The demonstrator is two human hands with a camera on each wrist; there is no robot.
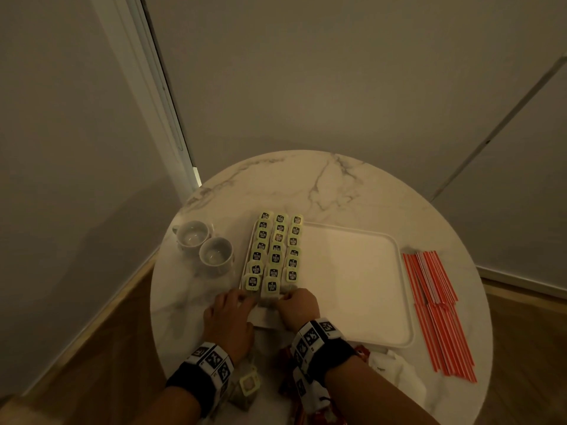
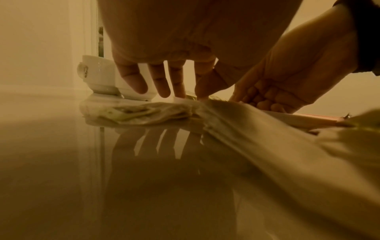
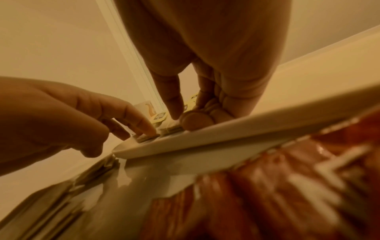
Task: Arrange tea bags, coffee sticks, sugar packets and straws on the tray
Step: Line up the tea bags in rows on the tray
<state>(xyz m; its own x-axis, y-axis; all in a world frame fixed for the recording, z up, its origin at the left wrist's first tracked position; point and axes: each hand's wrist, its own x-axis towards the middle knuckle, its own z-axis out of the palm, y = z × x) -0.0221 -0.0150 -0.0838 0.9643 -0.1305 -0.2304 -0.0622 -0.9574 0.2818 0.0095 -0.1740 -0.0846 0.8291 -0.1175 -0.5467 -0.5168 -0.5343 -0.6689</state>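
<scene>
Three columns of tea bags point(image 1: 276, 250) with yellow-green tags fill the left part of the white tray point(image 1: 346, 286). Both hands are at the near end of these columns. My left hand point(image 1: 245, 297) has its fingers straight, and the fingertips point(image 2: 180, 95) press down on a tea bag point(image 3: 144, 138) by the tray's near rim point(image 3: 226, 129). My right hand point(image 1: 287, 297) is curled, and its thumb and fingers point(image 3: 191, 121) pinch the nearest tea bag point(image 3: 170, 128) of the middle column. Red straws point(image 1: 435, 308) lie on the table, right of the tray.
Two white cups point(image 1: 202, 243) stand left of the tray. Loose tea bags point(image 1: 248, 384) lie under my left wrist. Red coffee sticks point(image 3: 267, 186) lie under my right wrist, with white packets point(image 1: 395, 366) beside them. The round marble table point(image 1: 306, 179) stands near a wall corner.
</scene>
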